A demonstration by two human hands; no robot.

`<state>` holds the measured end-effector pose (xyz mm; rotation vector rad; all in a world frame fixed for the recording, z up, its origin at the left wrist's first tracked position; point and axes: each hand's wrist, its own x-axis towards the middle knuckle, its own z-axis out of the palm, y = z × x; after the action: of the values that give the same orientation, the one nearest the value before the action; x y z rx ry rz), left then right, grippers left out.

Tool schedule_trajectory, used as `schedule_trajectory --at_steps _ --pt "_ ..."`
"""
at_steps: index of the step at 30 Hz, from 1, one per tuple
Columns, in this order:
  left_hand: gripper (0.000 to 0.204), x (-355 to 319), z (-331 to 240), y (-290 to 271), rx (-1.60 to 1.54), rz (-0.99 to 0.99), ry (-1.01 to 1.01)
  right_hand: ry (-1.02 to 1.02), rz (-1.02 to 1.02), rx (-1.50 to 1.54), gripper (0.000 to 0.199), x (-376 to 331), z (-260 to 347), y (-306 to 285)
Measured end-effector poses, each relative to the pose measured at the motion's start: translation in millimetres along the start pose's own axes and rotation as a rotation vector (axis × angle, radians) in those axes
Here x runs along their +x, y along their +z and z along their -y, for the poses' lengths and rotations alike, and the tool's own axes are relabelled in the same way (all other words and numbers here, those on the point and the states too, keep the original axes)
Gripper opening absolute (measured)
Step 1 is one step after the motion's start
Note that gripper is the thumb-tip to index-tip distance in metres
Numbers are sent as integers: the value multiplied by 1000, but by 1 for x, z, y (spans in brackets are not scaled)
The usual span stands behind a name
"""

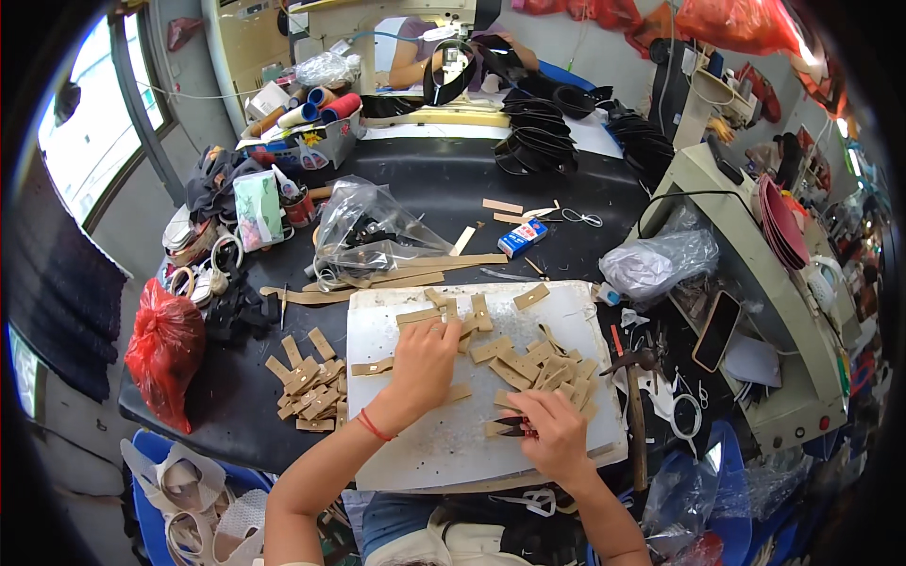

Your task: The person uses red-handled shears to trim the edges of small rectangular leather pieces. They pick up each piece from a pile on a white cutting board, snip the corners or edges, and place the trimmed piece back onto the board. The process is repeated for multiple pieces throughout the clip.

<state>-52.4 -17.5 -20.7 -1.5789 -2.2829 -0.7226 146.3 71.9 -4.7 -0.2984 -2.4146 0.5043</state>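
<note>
**Cutting tan strips on one white board**

Working at a black table, we have both hands down on a single white cutting board. Our left hand lies flat with fingers spread, pressing on the tan pieces near the board's middle; it is not closed around anything. Our right hand, at about four o'clock from the left, is curled around a small dark cutting tool, whose tip meets one tan piece at its nine o'clock side.

We count one loose heap of tan pieces on the board, at twelve o'clock from the right hand, too overlapped to number exactly. A second pile of tan pieces sits off the board on the black table, at nine o'clock from the left hand. One red band circles the left wrist.

Beyond the board, at twelve o'clock, lie several long tan strips beneath one clear plastic bag. One small blue box rests at one o'clock. One red plastic bag hangs at the table's nine o'clock edge, and one hammer lies just beside the board at three o'clock. One phone leans farther right.
</note>
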Motion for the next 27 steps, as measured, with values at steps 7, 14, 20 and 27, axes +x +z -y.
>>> schedule_trajectory --at_steps 7,14,20,27 --pt "18 -47 -19 -34 -105 -10 -70 18 23 -102 17 61 -22 15" --pt "22 -57 -24 -53 -222 -81 -111 160 246 -265 24 96 -43 62" --pt "42 -64 -35 -54 -1084 34 -524 80 334 395 39 55 5 -1" --pt "36 -68 -54 -47 -1725 86 -747 0 86 235 55 5 45 2"
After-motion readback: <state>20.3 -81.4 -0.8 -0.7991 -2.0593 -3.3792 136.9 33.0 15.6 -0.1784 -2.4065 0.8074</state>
